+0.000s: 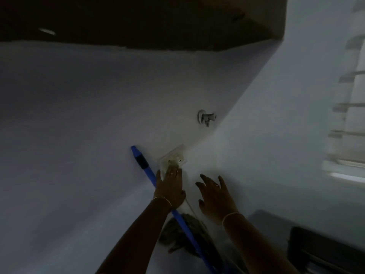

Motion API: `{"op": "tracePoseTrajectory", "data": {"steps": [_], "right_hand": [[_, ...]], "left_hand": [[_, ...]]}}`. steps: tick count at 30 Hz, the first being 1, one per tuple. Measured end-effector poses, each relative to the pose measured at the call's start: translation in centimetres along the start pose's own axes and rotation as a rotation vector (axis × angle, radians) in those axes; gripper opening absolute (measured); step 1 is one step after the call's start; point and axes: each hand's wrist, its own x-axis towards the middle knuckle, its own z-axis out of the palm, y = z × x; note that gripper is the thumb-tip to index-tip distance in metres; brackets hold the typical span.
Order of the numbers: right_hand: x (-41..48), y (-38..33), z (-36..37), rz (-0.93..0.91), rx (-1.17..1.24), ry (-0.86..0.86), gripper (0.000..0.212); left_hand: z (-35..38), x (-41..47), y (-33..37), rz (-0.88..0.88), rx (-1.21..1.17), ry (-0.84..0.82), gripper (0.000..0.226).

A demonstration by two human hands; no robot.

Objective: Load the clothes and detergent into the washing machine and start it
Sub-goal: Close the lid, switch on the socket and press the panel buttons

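The view is dim and tilted, aimed at a white wall corner. My left hand (171, 186) reaches up to a white wall socket plate (174, 157); its fingertips rest on a plug or switch there, and I cannot tell whether they grip it. A thin cord (190, 205) hangs down from below that hand. My right hand (214, 196) hovers beside it with fingers spread, holding nothing. The dark top edge of the washing machine (324, 252) shows at the bottom right. No clothes or detergent are visible.
A blue mop handle (143, 162) leans against the wall, crossing behind my left wrist, with its grey mop head (183, 232) below. A white water tap (206, 116) sticks out of the wall above the socket. A louvred window (349, 115) is at right.
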Motion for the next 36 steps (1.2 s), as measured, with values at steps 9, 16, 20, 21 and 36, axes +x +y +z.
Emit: {"op": "tracePoseTrajectory", "data": {"steps": [9,16,20,21,36], "right_hand": [[6.0,3.7,4.6,0.063,0.018,-0.017,0.061],[7.5,3.6,5.9,0.067,0.021,-0.039,0.062],[7.4,3.6,6.0,0.056,0.017,-0.045,0.062],[7.3,3.7,6.0,0.061,0.015,-0.046,0.062],[0.6,4.6,1.1,0.141,0.091,0.004,0.064]], "left_hand": [[4.7,8.8,-0.5,0.1,0.446,-0.039,0.073],[6.6,10.0,0.7,0.066,0.69,-0.068,0.063],[7.1,10.5,0.7,0.058,0.705,-0.093,0.065],[7.1,10.6,0.7,0.055,0.697,-0.102,0.066],[2.7,4.4,4.8,-0.007,-0.427,-0.126,0.086]]}}
